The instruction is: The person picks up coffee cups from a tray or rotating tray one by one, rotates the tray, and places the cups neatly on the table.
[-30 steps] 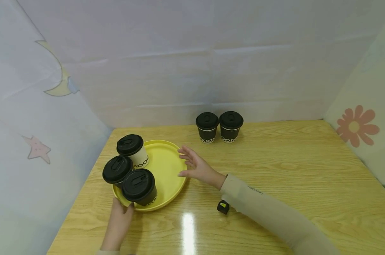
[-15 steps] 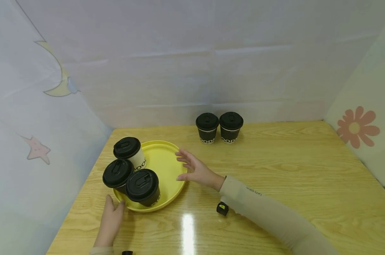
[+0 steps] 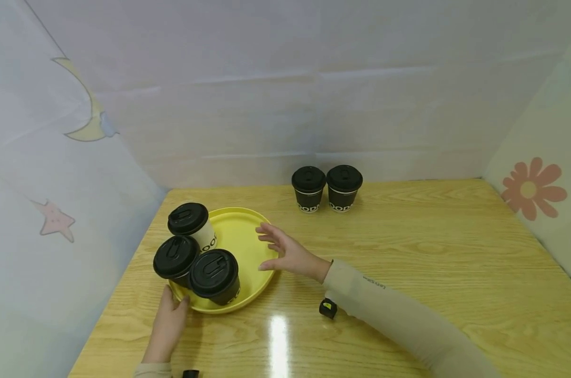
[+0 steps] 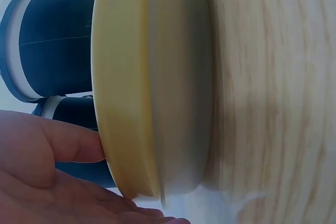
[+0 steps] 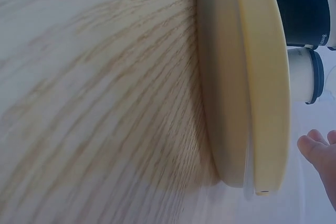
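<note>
A round yellow tray (image 3: 247, 244) with a raised rim lies on the table's left side. On its left part stand a white cup (image 3: 208, 237) with a black lid and two black lidded cups, one at the left edge (image 3: 175, 257) and one in front (image 3: 214, 275). My left hand (image 3: 168, 320) is at the tray's front-left rim; in the left wrist view its thumb touches the rim (image 4: 123, 93) and its fingers stretch along the outside. My right hand (image 3: 292, 255) is held with fingers spread by the right rim, holding nothing; in the right wrist view, its visible digits are apart from the tray.
Two more black lidded cups, a left one (image 3: 309, 189) and a right one (image 3: 344, 188), stand side by side at the back near the wall sheet. A small black object (image 3: 328, 308) shows below the right sleeve. The wooden table (image 3: 432, 252) extends to the right.
My left hand went left off the rim and came back to it. The front cup shifted right and the white cup slightly left. My right hand drifted slightly left.
</note>
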Motion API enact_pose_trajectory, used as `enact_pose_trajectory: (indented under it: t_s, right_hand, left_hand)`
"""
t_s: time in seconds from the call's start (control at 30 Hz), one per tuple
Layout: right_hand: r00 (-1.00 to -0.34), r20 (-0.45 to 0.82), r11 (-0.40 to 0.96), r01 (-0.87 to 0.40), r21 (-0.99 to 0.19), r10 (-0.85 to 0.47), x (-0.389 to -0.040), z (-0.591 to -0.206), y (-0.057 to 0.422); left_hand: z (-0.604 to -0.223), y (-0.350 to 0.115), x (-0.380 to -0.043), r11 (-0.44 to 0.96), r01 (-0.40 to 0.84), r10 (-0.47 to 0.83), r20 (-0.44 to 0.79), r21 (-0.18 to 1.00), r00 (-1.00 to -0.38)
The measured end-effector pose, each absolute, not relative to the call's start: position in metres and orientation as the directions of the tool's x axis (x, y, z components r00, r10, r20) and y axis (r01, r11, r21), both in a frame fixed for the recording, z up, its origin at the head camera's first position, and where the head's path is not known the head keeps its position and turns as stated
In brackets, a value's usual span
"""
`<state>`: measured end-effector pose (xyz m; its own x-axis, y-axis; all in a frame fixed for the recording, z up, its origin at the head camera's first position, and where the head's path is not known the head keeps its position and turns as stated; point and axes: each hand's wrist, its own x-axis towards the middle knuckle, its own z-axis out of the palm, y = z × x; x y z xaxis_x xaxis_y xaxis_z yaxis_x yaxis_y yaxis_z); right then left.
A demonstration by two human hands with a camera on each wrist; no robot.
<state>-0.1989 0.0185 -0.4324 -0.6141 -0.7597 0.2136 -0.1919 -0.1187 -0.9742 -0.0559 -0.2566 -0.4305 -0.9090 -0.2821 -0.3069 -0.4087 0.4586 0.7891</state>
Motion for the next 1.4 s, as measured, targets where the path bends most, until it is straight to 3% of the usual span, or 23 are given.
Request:
enact_pose_trajectory:
  t_s: [0.7, 1.1, 1.4]
  right_hand:
    - [-0.584, 0.178, -0.084, -0.185, -0.979, -0.792, -0.195, -0.429, 0.008]
    - [-0.554, 0.148, -0.044, -0.197, -0.979, -0.819, -0.197, -0.43, 0.003]
    - [-0.499, 0.041, 0.067, -0.197, -0.978, -0.866, -0.2, -0.429, -0.004]
  left_hand:
    - [-0.431, -0.24, -0.048, 0.413, -0.254, -0.268, -0.15, 0.875, -0.952]
    - [-0.433, -0.234, -0.045, 0.392, -0.329, -0.271, -0.235, 0.859, -0.934]
    - [-0.432, -0.233, -0.045, 0.404, -0.377, -0.275, -0.282, 0.834, -0.919]
